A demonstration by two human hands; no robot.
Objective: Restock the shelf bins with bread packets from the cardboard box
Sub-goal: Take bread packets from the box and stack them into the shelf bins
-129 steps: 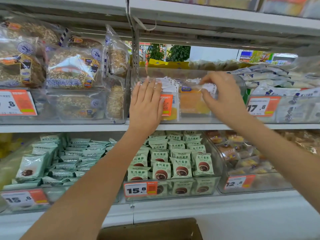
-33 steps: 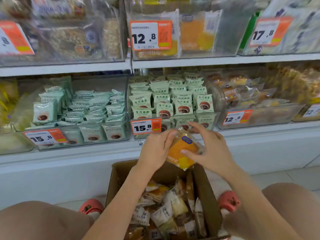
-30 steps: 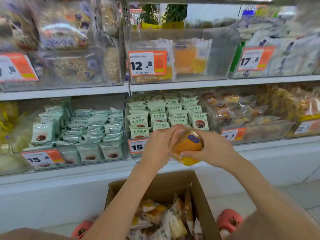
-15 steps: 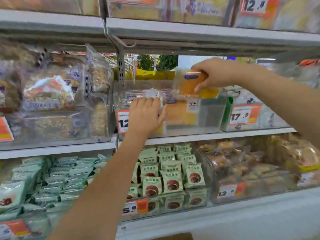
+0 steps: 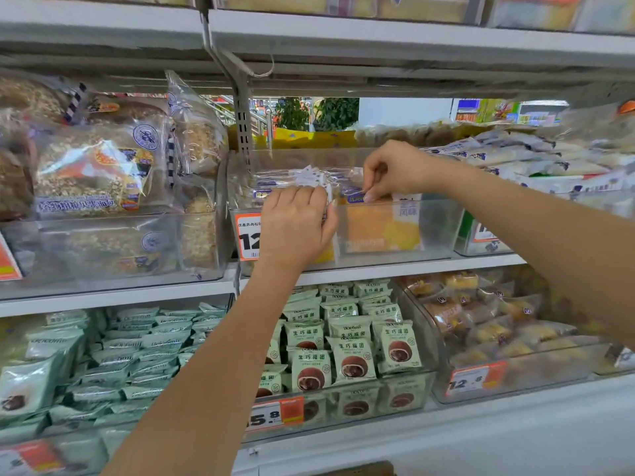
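— What are the hands doing?

— The right hand [image 5: 395, 170] is bent down over the clear bin [image 5: 436, 228] on the middle shelf [image 5: 412, 267], its fingertips pinching the top edge of an orange bread packet [image 5: 379, 230]. That packet stands upright inside the bin, against the front wall.

— And the left?

— The left hand [image 5: 297, 225] lies with straight fingers against the front of the same bin, its fingertips touching the upright row of packets [image 5: 295, 178] at the bin's left side. It curls around nothing. It covers part of the orange price tag [image 5: 248, 240] on the bin front.

— What is around that bin?

— To the left, a bin of seeded loaves [image 5: 99, 173] in clear bags. To the right, a bin piled with white packets [image 5: 536, 156], with another price tag partly hidden behind the right forearm.

— Below?

— On the lower shelf, pale green packets [image 5: 347, 352] showing a brown bun stand in rows under the left arm. More pale green packets [image 5: 103, 359] lie further left, and a bin of small yellow cakes [image 5: 488, 324] sits to the right.

— The cardboard box?

— Only a brown sliver [image 5: 364, 470] shows at the bottom edge; I cannot tell what it holds.
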